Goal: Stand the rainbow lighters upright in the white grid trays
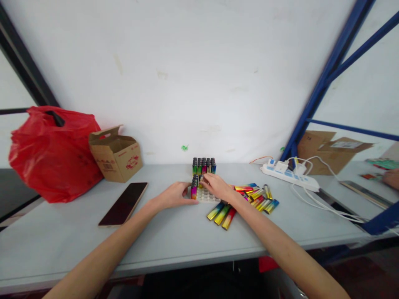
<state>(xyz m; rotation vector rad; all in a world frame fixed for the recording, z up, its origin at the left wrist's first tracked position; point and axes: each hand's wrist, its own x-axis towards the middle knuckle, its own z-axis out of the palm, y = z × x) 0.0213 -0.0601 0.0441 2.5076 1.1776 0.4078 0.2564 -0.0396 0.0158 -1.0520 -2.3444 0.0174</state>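
A white tray with round holes (pixel 208 196) lies on the table, with several shiny coloured lighters standing in it. The back rows (pixel 204 166) are full of upright lighters with black tops, and a shorter line of lighters (pixel 193 191) stands along the left side. My left hand (pixel 176 194) curls round the tray's front left corner, thumb along the front edge and fingers at the side. Over the middle of the tray, my right hand (pixel 216 185) pinches a gold-coloured lighter (pixel 201 182), partly hidden by the fingers. Loose lighters (pixel 257 198) lie heaped beside and under my right forearm.
A phone (pixel 124 204) lies left of my left hand. Behind it are an open cardboard box (pixel 120 160) and a red plastic bag (pixel 57 153). To the right, a white power strip (pixel 291 176) trails cables past a blue frame post (pixel 321 83). Another person's hand (pixel 391 178) shows far right.
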